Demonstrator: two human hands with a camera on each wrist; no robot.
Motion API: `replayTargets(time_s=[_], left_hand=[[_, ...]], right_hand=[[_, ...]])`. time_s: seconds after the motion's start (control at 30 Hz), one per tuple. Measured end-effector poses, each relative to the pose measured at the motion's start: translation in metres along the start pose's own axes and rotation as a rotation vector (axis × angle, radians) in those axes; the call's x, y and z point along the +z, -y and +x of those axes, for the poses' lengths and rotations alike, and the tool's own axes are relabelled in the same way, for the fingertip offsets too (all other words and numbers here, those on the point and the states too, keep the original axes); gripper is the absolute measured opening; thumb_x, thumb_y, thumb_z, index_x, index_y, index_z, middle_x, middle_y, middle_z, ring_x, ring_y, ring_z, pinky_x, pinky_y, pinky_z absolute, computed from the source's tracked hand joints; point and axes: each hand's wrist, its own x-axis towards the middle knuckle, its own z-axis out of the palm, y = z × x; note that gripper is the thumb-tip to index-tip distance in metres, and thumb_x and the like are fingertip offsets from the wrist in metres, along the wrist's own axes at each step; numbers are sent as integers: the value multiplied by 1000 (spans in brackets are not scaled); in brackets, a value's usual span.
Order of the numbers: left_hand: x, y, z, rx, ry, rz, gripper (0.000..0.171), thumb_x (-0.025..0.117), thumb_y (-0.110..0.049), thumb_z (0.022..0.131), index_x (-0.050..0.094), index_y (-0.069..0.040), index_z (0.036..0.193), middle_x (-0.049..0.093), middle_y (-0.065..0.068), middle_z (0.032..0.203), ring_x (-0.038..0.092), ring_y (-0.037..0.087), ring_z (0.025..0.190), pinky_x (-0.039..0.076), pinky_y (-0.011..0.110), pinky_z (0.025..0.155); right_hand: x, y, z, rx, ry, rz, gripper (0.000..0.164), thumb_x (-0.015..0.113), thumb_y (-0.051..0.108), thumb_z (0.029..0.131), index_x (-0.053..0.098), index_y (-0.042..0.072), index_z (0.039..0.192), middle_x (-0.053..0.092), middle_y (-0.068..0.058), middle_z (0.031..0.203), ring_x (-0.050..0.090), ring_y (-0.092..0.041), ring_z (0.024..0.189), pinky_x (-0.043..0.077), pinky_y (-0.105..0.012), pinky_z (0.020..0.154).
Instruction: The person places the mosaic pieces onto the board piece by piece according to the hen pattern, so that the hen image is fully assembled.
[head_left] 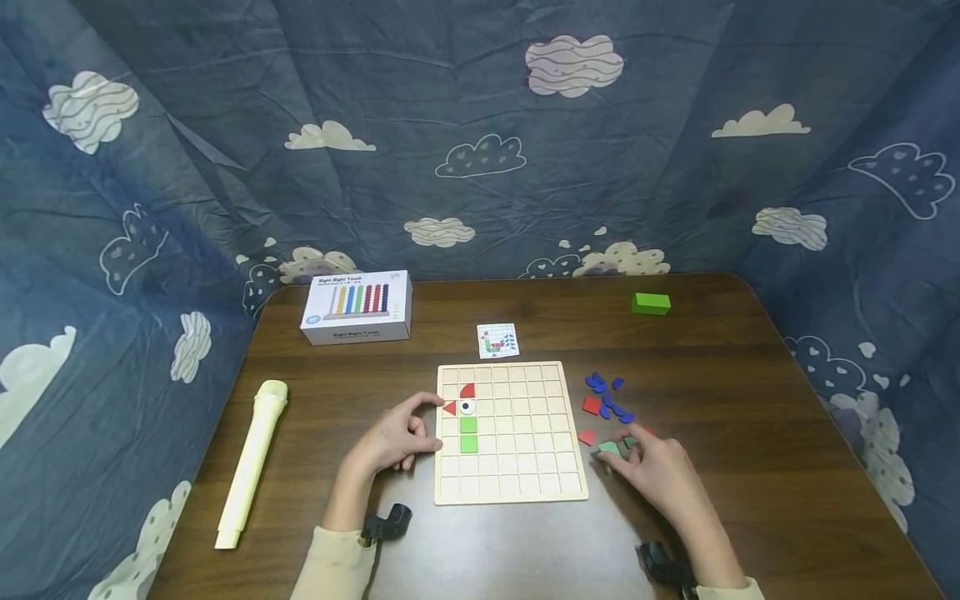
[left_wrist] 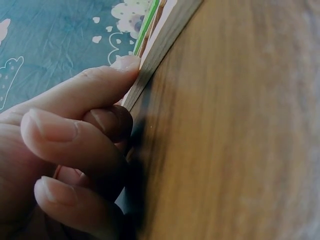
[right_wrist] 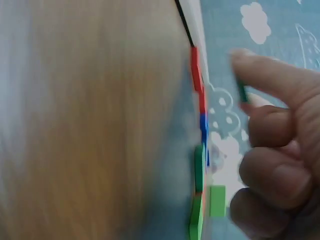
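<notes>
My left hand (head_left: 393, 435) has its thumb and index fingertips against the left edge of a square wooden grid board (head_left: 517, 493). In the left wrist view its other fingers curl below that edge. On the board are a red quarter-round piece (head_left: 468, 390), a red triangle (head_left: 450, 407), an eye tile (head_left: 467, 407) and two green squares (head_left: 468, 434), grouped at the left. My right hand (head_left: 660, 471), right of the board, pinches a small green piece (right_wrist: 242, 92) between thumb and index finger. More green pieces (right_wrist: 199, 167) lie on the table beside that hand.
Blue pieces (head_left: 597, 383) and red squares (head_left: 592, 405) lie scattered right of the board. A picture card (head_left: 498, 340) sits behind it. Farther out are a white box (head_left: 356, 307), a green block (head_left: 650, 303) and a cream microphone-shaped stick (head_left: 251, 467).
</notes>
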Motion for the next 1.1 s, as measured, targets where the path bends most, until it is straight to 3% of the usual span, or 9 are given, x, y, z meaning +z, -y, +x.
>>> replayTargets(time_s=[0.13,0.3,0.47,0.73,1.1], left_hand=[[-1,0,-1,1,-3,2,64,83,-13,90,54,-24,146,61,1,66,49,11,40,36,22,39],[-2,-2,-1,-9,-4,5,64,83,-12,90,54,-24,146,62,1,66,49,11,41,36,22,40],[-2,-2,-1,-1,1,-9,64,83,-12,90,54,-23,146,61,1,66,49,11,41,37,22,40],[-1,-1,-1,13,7,-12,63,82,-13,90,54,-24,146,61,1,66,49,11,40,37,22,39],[-2,-1,-2,22,20,-17,63,82,-13,91,54,-24,146,62,1,66,49,10,40,37,22,39]], right_hand=[[8,25,0,-35,-99,81,31,91,23,83,73,8,104,45,10,57,33,1,47,30,-20,45],[27,72,5,-66,-194,201,28,94,18,79,75,9,96,44,12,54,32,5,48,31,-19,46],[51,112,10,-79,-231,266,27,95,20,78,75,9,94,46,13,49,31,7,47,32,-19,48],[82,145,11,-87,-189,185,32,95,31,78,73,13,91,51,11,50,32,5,46,30,-17,47],[107,155,8,-132,-115,46,33,95,42,75,73,22,88,53,13,51,36,3,47,26,-17,48]])
